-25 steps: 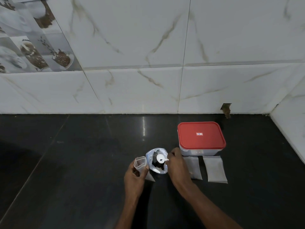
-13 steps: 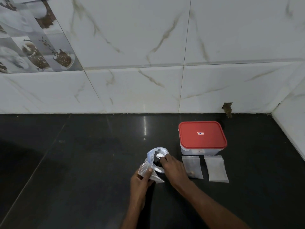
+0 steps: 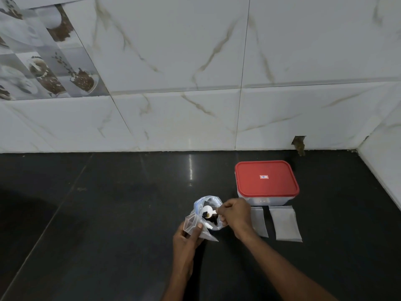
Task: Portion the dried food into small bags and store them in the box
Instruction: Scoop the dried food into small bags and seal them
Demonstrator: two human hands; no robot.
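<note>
A clear zip bag of dark dried food (image 3: 207,210) stands open on the black counter. My right hand (image 3: 235,215) pinches the handle of a small white spoon (image 3: 208,211) that carries a bit of brown food above the bag's mouth. My left hand (image 3: 188,237) holds a small clear bag (image 3: 193,223) open just left of the food bag. A clear box with a red lid (image 3: 266,181) sits closed to the right. Two small clear bags (image 3: 284,223) lie flat in front of the box, the left one partly hidden by my right wrist.
The black counter (image 3: 108,213) stretches wide to the left and toward me. A marble-tiled wall (image 3: 195,94) runs along the back, with a side wall (image 3: 382,170) closing in at the right. A small hole (image 3: 299,144) shows in the back wall behind the box.
The spoon dipped into the food bag and has come back up with food on it. My left hand has kept the small bag beside the food bag.
</note>
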